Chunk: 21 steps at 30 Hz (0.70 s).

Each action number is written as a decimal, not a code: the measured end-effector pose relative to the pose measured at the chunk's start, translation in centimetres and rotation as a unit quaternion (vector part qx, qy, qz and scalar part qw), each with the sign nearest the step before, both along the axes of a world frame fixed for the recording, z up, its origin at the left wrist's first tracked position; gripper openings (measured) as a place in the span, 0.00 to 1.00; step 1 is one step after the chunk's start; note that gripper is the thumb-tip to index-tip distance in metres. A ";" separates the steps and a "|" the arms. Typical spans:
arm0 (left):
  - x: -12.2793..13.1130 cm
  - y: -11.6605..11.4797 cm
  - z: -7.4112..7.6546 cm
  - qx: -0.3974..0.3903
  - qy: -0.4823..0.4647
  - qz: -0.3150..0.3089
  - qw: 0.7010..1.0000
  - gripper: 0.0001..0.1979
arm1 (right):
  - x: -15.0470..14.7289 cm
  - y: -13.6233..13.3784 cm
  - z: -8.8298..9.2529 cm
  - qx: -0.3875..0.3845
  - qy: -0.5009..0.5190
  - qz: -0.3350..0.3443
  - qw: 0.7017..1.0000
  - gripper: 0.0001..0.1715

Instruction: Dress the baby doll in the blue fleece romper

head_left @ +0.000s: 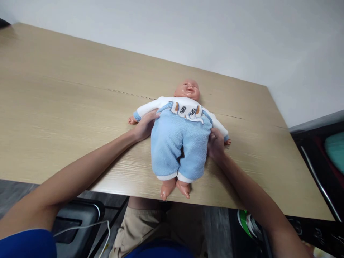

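Note:
A baby doll [180,139] lies on its back on a light wooden table [67,107], head away from me and bare feet at the near edge. It wears a blue fleece romper with white sleeves and an elephant face on the chest. My left hand [145,125] grips the romper at the doll's side, just under its arm. My right hand [215,143] grips the fabric at the opposite side, near the other sleeve. Both arms reach in from the near edge.
A pale wall rises behind the table. Dark furniture with a teal object [334,147] stands at the right. Below the near edge are my knees, a grey case [77,222] with a white cable, and a green-and-white thing [245,222] on the floor.

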State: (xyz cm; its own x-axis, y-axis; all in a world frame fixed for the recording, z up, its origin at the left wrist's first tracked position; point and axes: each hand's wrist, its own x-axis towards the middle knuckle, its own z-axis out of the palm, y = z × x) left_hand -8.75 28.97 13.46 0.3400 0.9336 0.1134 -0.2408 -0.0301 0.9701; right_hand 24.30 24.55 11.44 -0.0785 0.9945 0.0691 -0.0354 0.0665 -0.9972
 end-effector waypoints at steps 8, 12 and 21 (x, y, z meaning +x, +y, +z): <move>0.0 0.8 -1.1 0.013 -0.014 0.053 0.998 0.29 | -1.0 0.2 1.0 -0.007 0.044 -0.053 0.998 0.19; -0.3 0.9 -1.6 0.060 0.060 0.117 0.989 0.33 | -0.7 0.1 1.2 -0.005 0.035 -0.075 0.997 0.17; -0.1 0.4 0.2 0.149 0.106 0.124 0.975 0.35 | 0.3 -0.8 2.0 0.073 -0.095 -0.074 0.990 0.08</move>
State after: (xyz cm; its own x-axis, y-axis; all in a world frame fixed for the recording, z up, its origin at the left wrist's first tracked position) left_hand -8.84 29.36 13.65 0.1540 0.9265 0.3433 0.0146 -0.3495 0.9368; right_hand 24.58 23.72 13.42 0.0422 0.9764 0.2118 0.1729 0.2016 -0.9641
